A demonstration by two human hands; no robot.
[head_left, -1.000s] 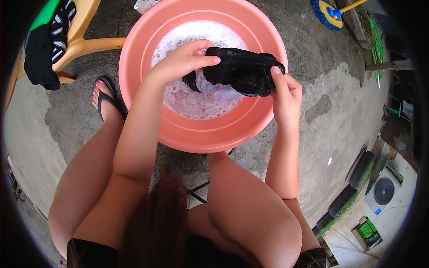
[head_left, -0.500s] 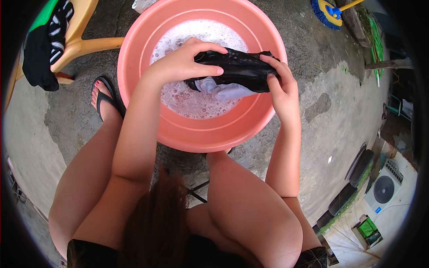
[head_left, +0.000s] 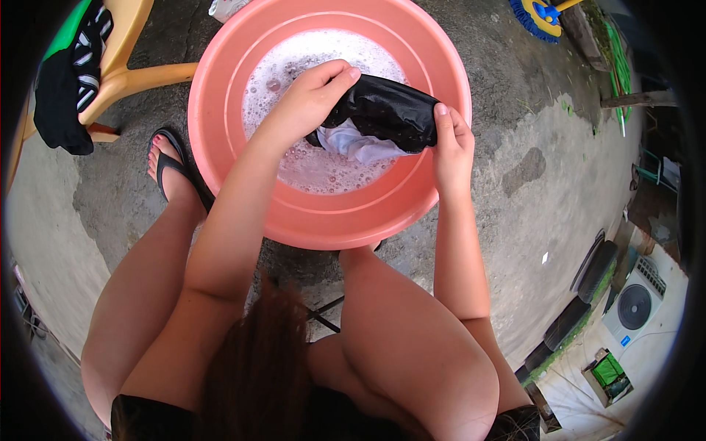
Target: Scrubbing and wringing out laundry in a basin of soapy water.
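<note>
A wet black garment [head_left: 390,112] is stretched between my two hands above a round pink basin [head_left: 331,229]. Its left end is pinched by my left hand [head_left: 318,94], thumb on top. My right hand [head_left: 451,147] grips the other end near the basin's right wall, thumb against the cloth. A pale, greyish-white part of the cloth [head_left: 360,143] hangs below the black part, over the suds. Soapy, foamy water [head_left: 294,62] covers the basin's bottom. What kind of garment it is, I cannot tell.
On the left, a yellow plastic chair [head_left: 147,81] bears black clothing [head_left: 59,110] with a striped piece. A mop head [head_left: 537,18] with a blue fringe lies at the upper right. Wet concrete floor [head_left: 507,125] surrounds the basin. Tires [head_left: 568,323] and an air-conditioner unit [head_left: 634,305] stand along the right.
Both hands have shifted their grip to the ends of the black garment. My left fingers have closed from a wide spread to a pinch, and the cloth is now pulled flatter.
</note>
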